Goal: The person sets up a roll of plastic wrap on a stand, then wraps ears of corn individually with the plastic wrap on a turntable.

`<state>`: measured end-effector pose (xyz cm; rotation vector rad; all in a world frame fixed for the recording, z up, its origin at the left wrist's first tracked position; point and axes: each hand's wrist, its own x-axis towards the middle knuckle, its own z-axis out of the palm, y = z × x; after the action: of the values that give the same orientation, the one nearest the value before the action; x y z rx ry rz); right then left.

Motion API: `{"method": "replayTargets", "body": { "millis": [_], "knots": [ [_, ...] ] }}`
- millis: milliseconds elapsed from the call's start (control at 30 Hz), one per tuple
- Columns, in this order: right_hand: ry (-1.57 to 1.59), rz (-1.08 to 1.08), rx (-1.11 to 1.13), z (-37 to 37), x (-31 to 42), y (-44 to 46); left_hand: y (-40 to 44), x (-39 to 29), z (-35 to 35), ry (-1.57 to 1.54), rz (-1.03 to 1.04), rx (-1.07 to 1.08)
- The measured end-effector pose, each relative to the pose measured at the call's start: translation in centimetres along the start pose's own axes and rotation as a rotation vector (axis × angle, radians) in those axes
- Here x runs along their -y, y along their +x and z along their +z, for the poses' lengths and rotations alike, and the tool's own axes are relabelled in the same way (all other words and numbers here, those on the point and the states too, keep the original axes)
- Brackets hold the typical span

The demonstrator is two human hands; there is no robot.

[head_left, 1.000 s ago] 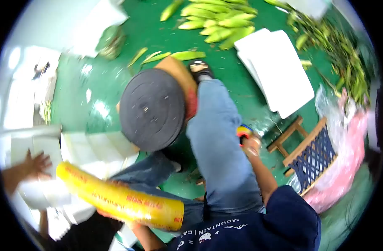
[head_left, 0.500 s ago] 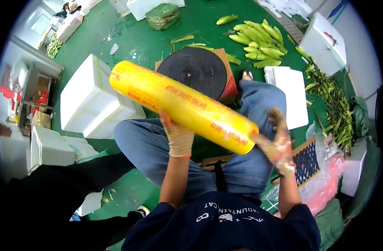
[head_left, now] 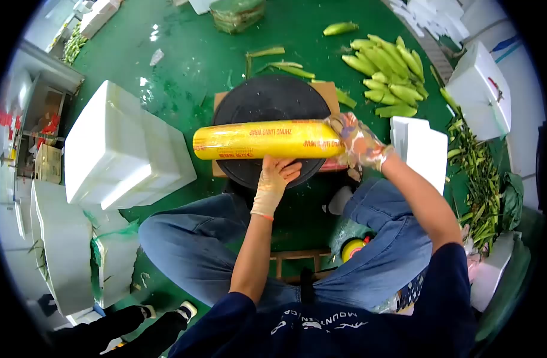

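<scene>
Levelled out from its earlier slant, the yellow wrap roll (head_left: 267, 140) has come to lie almost straight across the view just above centre, and the right hand (head_left: 360, 142), open beside its end half a second ago, has closed around that end. Green floor (head_left: 184, 77) spreads through the room, wet and shiny toward 11 o'clock, with a shelf unit (head_left: 46, 110) toward 10. Large white foam boxes (head_left: 127, 149) fill 9 to 10 o'clock, and another foam box (head_left: 479, 92) stands at 2. A black round disc (head_left: 267, 98) sits on a cardboard box (head_left: 326, 92) at 12; the roll crosses in front of it, and whether they touch I cannot tell. Loose green husks (head_left: 479, 185) are heaped at 3, beyond white foam panels (head_left: 422, 152). Corn ears (head_left: 393, 74) lie piled between 1 and 2, a single one (head_left: 340, 28) apart near 1. Another person's legs (head_left: 139, 322) show between 7 and 8. A yellow-and-red tape roll (head_left: 352, 249) sits toward 5, near the knee. Gripped in the patterned glove, the wrap roll's right end is partly hidden; the pale-gloved left hand (head_left: 274, 182) meets its lower side near the middle, fingers spread rather than clenched, and how much weight it bears cannot be told.
</scene>
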<state>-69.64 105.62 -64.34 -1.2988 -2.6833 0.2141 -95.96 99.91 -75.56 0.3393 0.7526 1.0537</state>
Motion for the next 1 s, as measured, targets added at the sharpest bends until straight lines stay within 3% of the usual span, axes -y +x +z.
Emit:
{"method": "replayTargets", "body": {
  "millis": [33, 100, 133, 167, 233, 267, 300, 367, 400, 567, 633, 700, 833, 900, 1000],
  "knots": [
    [-0.023, 0.064, 0.111, 0.7, -0.9, 0.1, -0.2, 0.0, -0.6, 0.217, -0.107, -0.001],
    [0.080, 0.085, 0.079, 1.0, -2.0, 0.2, -2.1, -3.3, 3.2, 0.589, 0.100, -0.272],
    [0.090, 0.084, 0.023, 1.8, -2.6, 0.2, -0.7, -3.6, 0.5, 0.739, 0.495, -0.241],
    [0.094, 0.094, 0.037, 2.1, -3.1, 0.0, -0.4, -5.8, 1.9, 0.681, 0.659, -0.402],
    [0.263, 0.101, -0.101, 2.2, -2.9, -0.2, 0.9, -10.6, 1.4, 1.309, 0.977, -0.582],
    [0.282, 0.170, -0.250, 1.5, -1.9, -0.8, 1.7, -12.2, 1.0, 1.701, 0.900, -0.705],
    [0.283, 0.179, -0.251, 2.0, -1.5, -1.5, 2.6, -12.8, 0.4, 1.705, 0.898, -0.695],
    [0.455, 0.704, -0.328, 3.4, -1.1, -3.2, 3.8, -12.7, -0.8, 2.217, 0.952, -0.598],
    [0.465, 0.737, -0.375, 3.9, -0.6, -3.9, 4.3, -12.9, -1.1, 2.237, 0.947, -0.610],
    [0.420, 0.706, -0.166, 3.7, 2.3, -4.0, 4.6, -12.5, -1.3, 2.153, 0.906, -0.639],
    [0.164, 0.627, -0.263, 4.0, 2.4, -2.8, 4.5, -12.5, -1.6, 2.175, 0.935, -0.645],
    [0.164, 0.622, -0.284, 3.8, 2.3, -2.4, 4.5, -12.4, -1.8, 2.184, 0.961, -0.653],
    [-0.019, 0.614, -0.277, 5.9, 1.6, -1.8, 4.8, -12.4, -1.7, 2.160, 0.914, -0.659],
    [-0.243, 0.504, -0.183, 7.9, 0.9, -1.1, 4.7, -12.2, -1.8, 2.136, 0.931, -0.658],
    [-0.118, 0.470, -0.289, 6.8, 3.0, 0.5, 4.9, -12.0, -2.0, 2.097, 0.929, -0.650]
  ]
}}
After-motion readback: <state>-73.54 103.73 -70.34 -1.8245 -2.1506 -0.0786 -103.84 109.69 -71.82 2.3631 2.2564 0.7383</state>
